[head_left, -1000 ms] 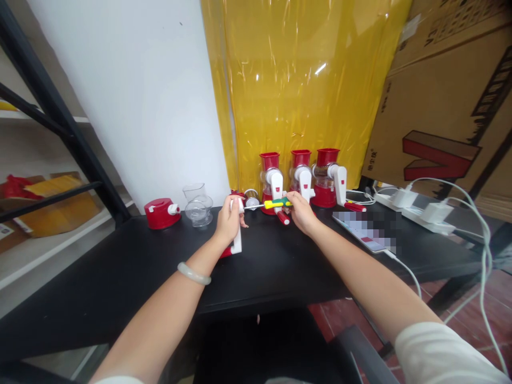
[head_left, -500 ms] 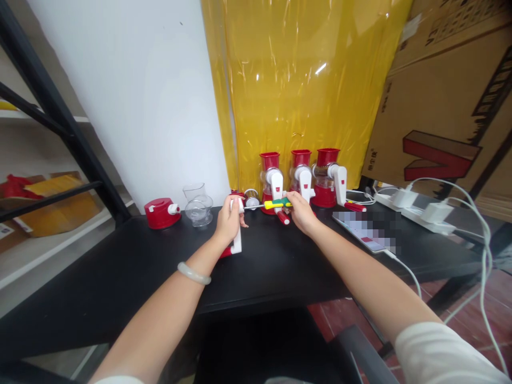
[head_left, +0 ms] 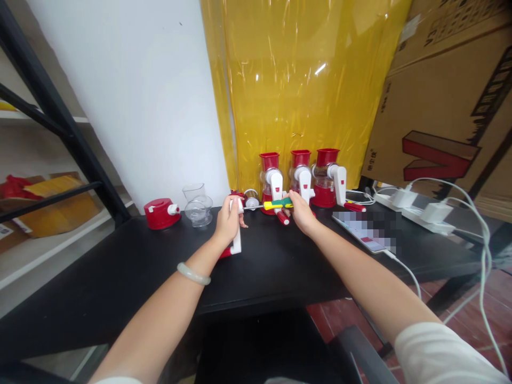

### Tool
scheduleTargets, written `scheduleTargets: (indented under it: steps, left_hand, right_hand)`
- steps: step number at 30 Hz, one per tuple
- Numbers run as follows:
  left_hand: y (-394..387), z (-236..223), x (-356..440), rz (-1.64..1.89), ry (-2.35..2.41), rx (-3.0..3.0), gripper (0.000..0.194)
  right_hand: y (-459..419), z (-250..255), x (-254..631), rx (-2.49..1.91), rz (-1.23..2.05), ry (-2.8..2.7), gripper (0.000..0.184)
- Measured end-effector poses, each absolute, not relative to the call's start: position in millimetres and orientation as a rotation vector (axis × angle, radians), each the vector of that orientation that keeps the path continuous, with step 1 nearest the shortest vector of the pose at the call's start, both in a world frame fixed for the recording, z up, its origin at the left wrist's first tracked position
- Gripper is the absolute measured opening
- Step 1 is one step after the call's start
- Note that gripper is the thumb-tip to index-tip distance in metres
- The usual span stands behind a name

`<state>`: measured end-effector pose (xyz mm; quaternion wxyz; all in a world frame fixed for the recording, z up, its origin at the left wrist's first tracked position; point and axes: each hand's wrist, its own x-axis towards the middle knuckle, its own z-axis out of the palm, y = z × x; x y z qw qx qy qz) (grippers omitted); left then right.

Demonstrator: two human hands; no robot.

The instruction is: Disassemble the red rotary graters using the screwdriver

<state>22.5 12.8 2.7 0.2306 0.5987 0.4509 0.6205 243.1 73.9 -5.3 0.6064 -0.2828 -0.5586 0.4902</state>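
My left hand (head_left: 229,220) is closed around a white crank handle (head_left: 237,241) with a red grip that hangs below the fingers. My right hand (head_left: 301,212) grips the green and yellow handle of a screwdriver (head_left: 278,204). Its metal shaft runs left and the tip meets the upper end of the crank handle; the exact contact is too small to make out. Behind the hands lies a metal grater drum (head_left: 252,199) with a white end. A red base (head_left: 160,213) with a white knob and a clear plastic grater body (head_left: 197,207) stand to the left.
Three red and white rotary graters (head_left: 270,178) stand along the back of the black table (head_left: 272,272). A phone (head_left: 362,233) on a cable lies to the right, near a white power strip (head_left: 416,213). Shelving (head_left: 60,122) is at left, a large cardboard box (head_left: 432,106) at right.
The right hand's fingers have shifted slightly on the screwdriver handle, and more of its green part shows. The left hand and the crank handle stay almost where they were.
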Motion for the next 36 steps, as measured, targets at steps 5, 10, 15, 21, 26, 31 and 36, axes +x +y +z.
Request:
scheduleTargets:
  steps: [5, 10, 15, 21, 26, 31, 36]
  left_hand:
    - [13, 3, 23, 1.705, 1.245, 1.637, 0.037]
    - [12, 4, 23, 1.701, 1.253, 1.635, 0.038]
    - [13, 3, 23, 1.704, 1.257, 1.648, 0.038]
    - [13, 3, 22, 1.695, 1.268, 1.658, 0.038]
    - [12, 3, 22, 1.695, 1.269, 1.66, 0.039]
    - [13, 3, 22, 1.691, 1.266, 1.66, 0.038]
    - [14, 2, 21, 1.705, 1.27, 1.645, 0.038]
  right_hand:
    - [75, -5, 242, -0.674, 1.169, -1.248, 0.053]
    - [76, -6, 241, -0.617, 1.183, -1.241, 0.046]
    - [74, -2, 240, -0.558, 1.243, -1.203, 0.042]
    - [73, -3, 244, -0.573, 1.153, -1.262, 0.049]
    - [67, 0, 245, -0.691, 1.081, -1.373, 0.057]
    - [69, 0, 243, -0.645, 1.138, -1.297, 0.056]
    - [73, -4, 241, -0.625, 1.179, -1.229, 0.046]
